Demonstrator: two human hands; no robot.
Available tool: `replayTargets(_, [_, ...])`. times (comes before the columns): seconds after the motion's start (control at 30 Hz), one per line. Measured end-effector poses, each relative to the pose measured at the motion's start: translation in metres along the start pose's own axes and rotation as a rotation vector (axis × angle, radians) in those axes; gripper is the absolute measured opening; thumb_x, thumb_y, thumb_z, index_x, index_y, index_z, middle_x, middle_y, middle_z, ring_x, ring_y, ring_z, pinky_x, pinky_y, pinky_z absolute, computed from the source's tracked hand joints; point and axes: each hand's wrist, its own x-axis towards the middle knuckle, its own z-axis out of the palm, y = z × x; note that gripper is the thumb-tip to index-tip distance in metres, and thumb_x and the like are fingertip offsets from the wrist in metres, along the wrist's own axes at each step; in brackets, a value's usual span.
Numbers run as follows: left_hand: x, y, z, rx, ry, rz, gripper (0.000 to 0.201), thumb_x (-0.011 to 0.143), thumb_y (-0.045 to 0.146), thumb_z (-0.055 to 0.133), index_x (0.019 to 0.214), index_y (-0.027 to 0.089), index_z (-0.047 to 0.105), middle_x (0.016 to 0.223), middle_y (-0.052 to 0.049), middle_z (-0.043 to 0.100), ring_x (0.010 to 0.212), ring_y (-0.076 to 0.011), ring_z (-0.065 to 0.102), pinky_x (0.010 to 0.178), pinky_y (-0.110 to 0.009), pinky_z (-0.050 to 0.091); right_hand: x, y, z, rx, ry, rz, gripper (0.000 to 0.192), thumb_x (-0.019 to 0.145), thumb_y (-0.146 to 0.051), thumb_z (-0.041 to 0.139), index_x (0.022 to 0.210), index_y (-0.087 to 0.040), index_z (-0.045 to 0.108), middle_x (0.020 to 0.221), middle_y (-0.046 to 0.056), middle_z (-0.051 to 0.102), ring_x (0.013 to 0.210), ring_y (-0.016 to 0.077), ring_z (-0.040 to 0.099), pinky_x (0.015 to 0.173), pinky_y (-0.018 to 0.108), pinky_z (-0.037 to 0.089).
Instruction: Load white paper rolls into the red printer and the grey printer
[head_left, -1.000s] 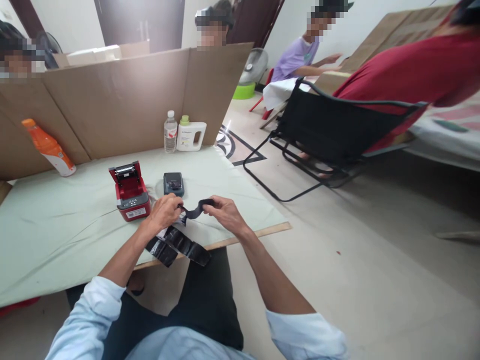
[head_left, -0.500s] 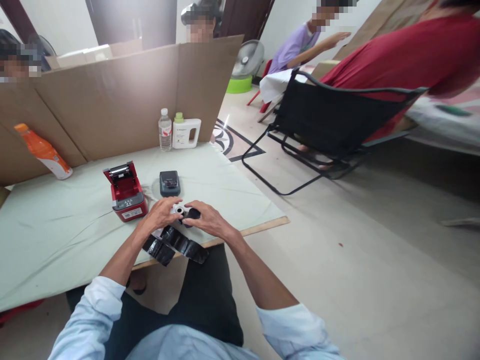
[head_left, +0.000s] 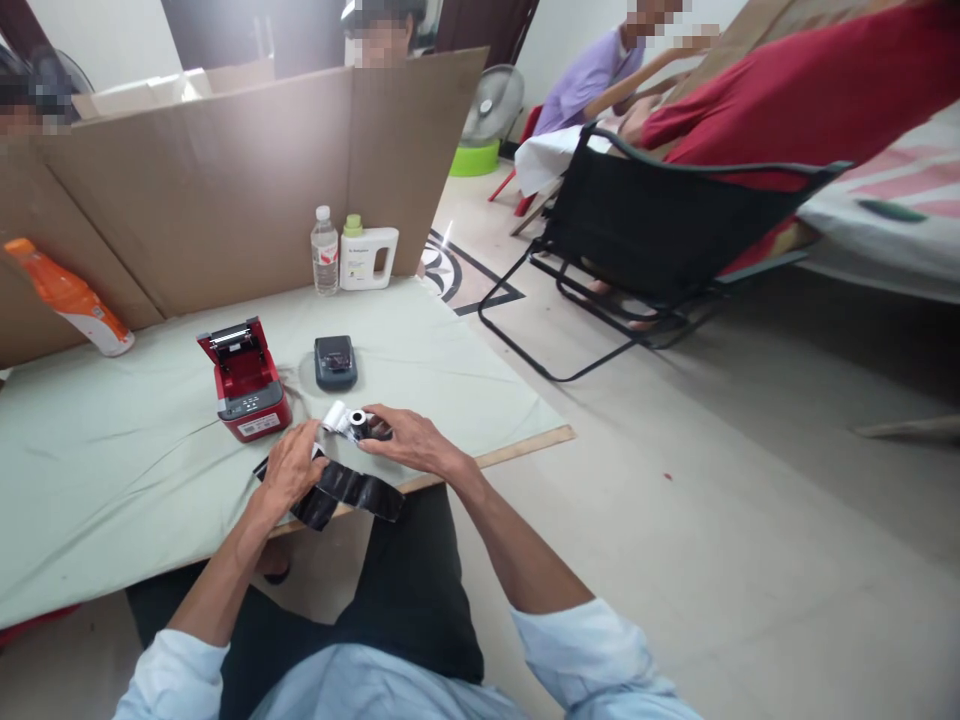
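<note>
My right hand [head_left: 409, 440] is closed round a small dark roll [head_left: 360, 424], thumb below and fingers above; its near end shows a white ring with a dark core. A white paper roll [head_left: 334, 416] lies just left of it. My left hand [head_left: 292, 465] is bent over a shiny black strip [head_left: 366, 492] at the table's front edge, its fingers and thumb closed on part of it. A bit of white shows by the thumb. Behind my left hand stands a red label printer [head_left: 253, 395] with its lid up. A dark grey device [head_left: 335, 362] rests beyond the rolls.
A cardboard screen [head_left: 247, 190] borders the table's far side. Before it stand a water bottle [head_left: 325, 252] and a white jug [head_left: 369, 255]; an orange bottle [head_left: 71, 298] leans at left. A black folding chair [head_left: 675, 230] is on the right, with people beyond.
My left hand has left the rolls and moved down and left onto the black strip. My right hand stays at the rolls, which now show more plainly. The view has shifted slightly.
</note>
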Motion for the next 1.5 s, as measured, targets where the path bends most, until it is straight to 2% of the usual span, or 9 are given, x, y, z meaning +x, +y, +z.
replayTargets(0.13, [-0.005, -0.026, -0.01, -0.02, -0.032, 0.066, 0.057, 0.078, 0.011, 0.069, 0.132, 0.027, 0.06, 0.112, -0.007, 0.075, 0.106, -0.0288, 0.07, 0.096, -0.041, 0.056, 0.008, -0.005, 0.008, -0.061, 0.004, -0.053, 0.041, 0.087, -0.035, 0.072, 0.126, -0.026, 0.069, 0.119, 0.008, 0.075, 0.099, 0.0261, 0.069, 0.086, 0.035, 0.049])
replayTargets(0.3, [-0.013, -0.058, -0.031, -0.03, -0.059, 0.157, 0.063, 0.075, 0.006, 0.065, 0.135, 0.027, 0.062, 0.12, -0.006, 0.075, 0.113, -0.0254, 0.07, 0.104, -0.039, 0.056, 0.011, -0.019, 0.021, 0.016, -0.054, -0.102, 0.034, 0.087, -0.027, 0.069, 0.12, -0.024, 0.071, 0.113, 0.007, 0.076, 0.093, 0.0236, 0.069, 0.084, 0.033, 0.049])
replayTargets(0.47, [-0.02, -0.072, -0.041, 0.017, -0.039, 0.173, 0.051, 0.084, 0.012, 0.065, 0.134, 0.023, 0.064, 0.133, -0.01, 0.071, 0.125, -0.0273, 0.067, 0.11, -0.042, 0.054, 0.013, -0.032, 0.035, 0.11, -0.079, -0.155, 0.039, 0.084, -0.024, 0.068, 0.123, -0.024, 0.073, 0.111, 0.005, 0.078, 0.093, 0.0224, 0.069, 0.084, 0.032, 0.05])
replayTargets(0.73, [-0.02, -0.072, -0.042, 0.063, -0.004, 0.181, 0.04, 0.089, 0.014, 0.065, 0.129, 0.023, 0.068, 0.129, -0.009, 0.073, 0.117, -0.0254, 0.07, 0.104, -0.039, 0.057, 0.016, -0.036, 0.042, 0.227, -0.134, -0.192, 0.047, 0.082, -0.021, 0.068, 0.129, -0.021, 0.072, 0.116, 0.007, 0.077, 0.096, 0.0212, 0.069, 0.089, 0.032, 0.051])
replayTargets(0.93, [-0.021, -0.068, -0.048, 0.071, -0.012, 0.161, 0.037, 0.09, 0.019, 0.068, 0.127, 0.022, 0.07, 0.128, -0.01, 0.073, 0.116, -0.0262, 0.07, 0.102, -0.039, 0.057, 0.012, -0.039, 0.037, 0.089, -0.117, -0.142, 0.04, 0.084, -0.026, 0.069, 0.123, -0.02, 0.073, 0.115, 0.008, 0.076, 0.097, 0.0218, 0.068, 0.086, 0.031, 0.049])
replayTargets(1.07, [-0.025, -0.071, -0.047, 0.083, 0.007, 0.114, 0.034, 0.085, 0.015, 0.069, 0.117, 0.023, 0.074, 0.124, -0.01, 0.074, 0.116, -0.0277, 0.069, 0.106, -0.042, 0.055, 0.007, -0.043, 0.035, 0.024, -0.134, -0.139, 0.033, 0.086, -0.027, 0.067, 0.118, -0.021, 0.073, 0.103, 0.005, 0.076, 0.089, 0.0195, 0.067, 0.08, 0.028, 0.047])
replayTargets(1.2, [-0.023, -0.067, -0.049, -0.03, -0.003, 0.133, 0.036, 0.08, 0.007, 0.064, 0.111, 0.023, 0.075, 0.118, -0.009, 0.073, 0.112, -0.0253, 0.069, 0.102, -0.039, 0.056, 0.001, -0.052, 0.035, 0.011, -0.161, -0.107, 0.033, 0.086, -0.026, 0.067, 0.118, -0.022, 0.072, 0.095, 0.003, 0.075, 0.085, 0.0196, 0.067, 0.076, 0.028, 0.044])
replayTargets(1.33, [-0.021, -0.054, -0.054, -0.228, 0.055, 0.181, 0.026, 0.08, 0.005, 0.06, 0.098, 0.021, 0.072, 0.114, -0.008, 0.072, 0.107, -0.0228, 0.07, 0.098, -0.038, 0.056, -0.003, -0.063, 0.043, 0.022, -0.17, -0.077, 0.03, 0.087, -0.023, 0.065, 0.116, -0.023, 0.072, 0.094, 0.003, 0.076, 0.085, 0.0203, 0.068, 0.076, 0.028, 0.043])
replayTargets(1.5, [-0.026, -0.049, -0.059, -0.353, 0.092, 0.147, 0.02, 0.077, 0.006, 0.061, 0.091, 0.02, 0.065, 0.112, -0.008, 0.072, 0.109, -0.0237, 0.069, 0.099, -0.04, 0.053, -0.003, -0.07, 0.057, 0.007, -0.132, -0.074, 0.04, 0.089, -0.026, 0.066, 0.129, -0.023, 0.068, 0.11, 0.007, 0.077, 0.098, 0.0237, 0.069, 0.083, 0.031, 0.046])
